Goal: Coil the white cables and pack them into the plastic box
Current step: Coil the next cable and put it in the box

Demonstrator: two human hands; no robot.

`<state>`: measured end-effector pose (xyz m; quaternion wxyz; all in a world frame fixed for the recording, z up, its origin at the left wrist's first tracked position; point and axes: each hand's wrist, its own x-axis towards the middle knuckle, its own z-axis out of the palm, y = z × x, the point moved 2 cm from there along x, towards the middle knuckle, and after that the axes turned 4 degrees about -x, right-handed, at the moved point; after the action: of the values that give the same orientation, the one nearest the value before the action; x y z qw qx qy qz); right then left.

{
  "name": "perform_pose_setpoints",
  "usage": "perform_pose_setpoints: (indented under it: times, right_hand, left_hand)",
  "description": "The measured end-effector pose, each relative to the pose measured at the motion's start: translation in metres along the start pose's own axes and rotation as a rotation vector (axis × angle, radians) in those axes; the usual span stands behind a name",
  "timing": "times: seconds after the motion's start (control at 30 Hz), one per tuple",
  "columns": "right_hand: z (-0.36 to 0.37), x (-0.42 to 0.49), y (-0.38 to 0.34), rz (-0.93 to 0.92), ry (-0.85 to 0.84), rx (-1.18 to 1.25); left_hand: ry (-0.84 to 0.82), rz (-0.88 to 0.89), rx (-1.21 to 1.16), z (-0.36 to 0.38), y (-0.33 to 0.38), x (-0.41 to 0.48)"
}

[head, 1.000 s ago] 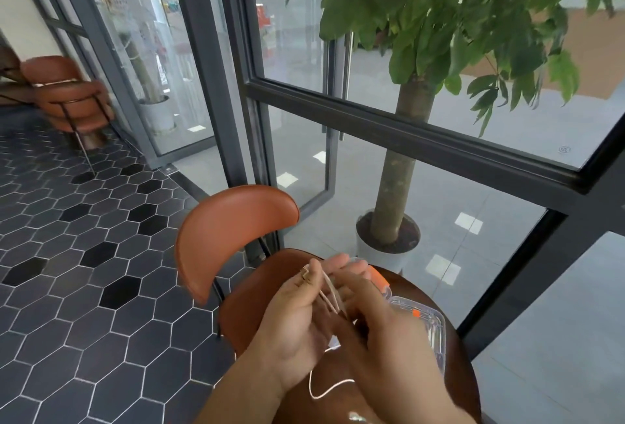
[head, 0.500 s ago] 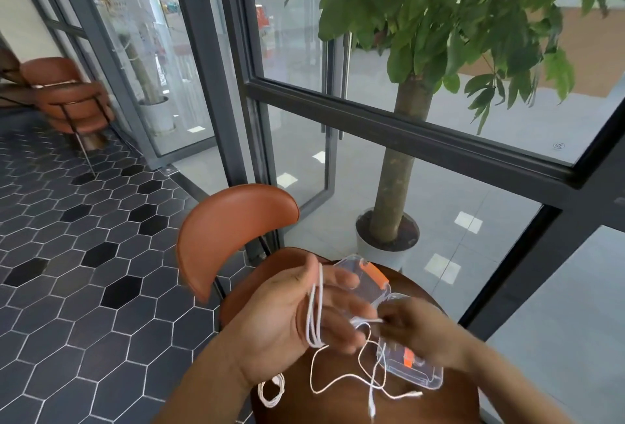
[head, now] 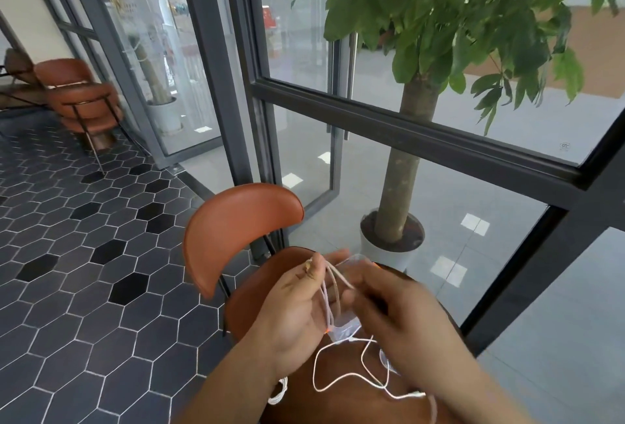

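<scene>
Loops of a white cable (head: pixel 329 298) wrap round my left hand (head: pixel 297 308), with the thumb pressed on the strands. My right hand (head: pixel 402 315) pinches the same cable near the left fingers; it is motion-blurred. The loose tail of the cable (head: pixel 341 379) trails in curves over the round brown table (head: pixel 338 406). A clear plastic box (head: pixel 345 327) with orange clips lies on the table, mostly hidden behind both hands. A second white cable, coiled (head: pixel 279 393), lies at the table's left edge under my left forearm.
An orange-brown chair (head: pixel 236 231) stands just beyond the table. Behind it are dark window frames and a potted tree (head: pixel 395 187) outside the glass. Dark hexagon floor tiles spread to the left, with more chairs (head: pixel 81 99) far left.
My right hand has come back up from the box to the left hand, laying another turn of cable round the left fingers. The loose tail on the table has grown shorter.
</scene>
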<state>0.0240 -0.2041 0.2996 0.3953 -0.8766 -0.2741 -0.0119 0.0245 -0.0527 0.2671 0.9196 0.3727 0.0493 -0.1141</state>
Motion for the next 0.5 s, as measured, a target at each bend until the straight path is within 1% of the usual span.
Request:
perform_pose_setpoints:
  times: [0.07, 0.17, 0.23, 0.27, 0.33, 0.4, 0.47, 0.5]
  right_hand:
    - [0.020, -0.016, 0.003, 0.008, 0.041, -0.012]
    - [0.044, -0.036, 0.011, 0.022, 0.106, -0.008]
    - [0.054, -0.049, 0.022, 0.069, 0.161, 0.019]
    - [0.060, -0.055, 0.030, 0.123, 0.169, 0.043]
    - [0.069, -0.065, 0.049, 0.211, 0.126, 0.092]
    - [0.071, -0.064, 0.062, 0.204, 0.063, 0.092]
    - [0.074, -0.058, 0.079, 0.155, -0.075, -0.082]
    - [0.073, -0.051, 0.090, 0.117, -0.073, -0.178]
  left_hand:
    - [0.023, 0.046, -0.027, 0.001, -0.001, 0.004]
    - [0.031, 0.042, -0.082, 0.005, -0.001, 0.007]
    - [0.027, 0.036, -0.142, 0.008, -0.002, 0.006]
    - [0.029, 0.043, -0.178, 0.010, -0.002, 0.005]
    - [0.038, 0.065, -0.241, 0.013, 0.001, 0.005]
    - [0.029, 0.074, -0.267, 0.014, 0.005, 0.004]
    - [-0.010, 0.041, -0.278, 0.015, 0.004, 0.004]
    - [-0.049, 0.007, -0.278, 0.015, 0.002, 0.003]
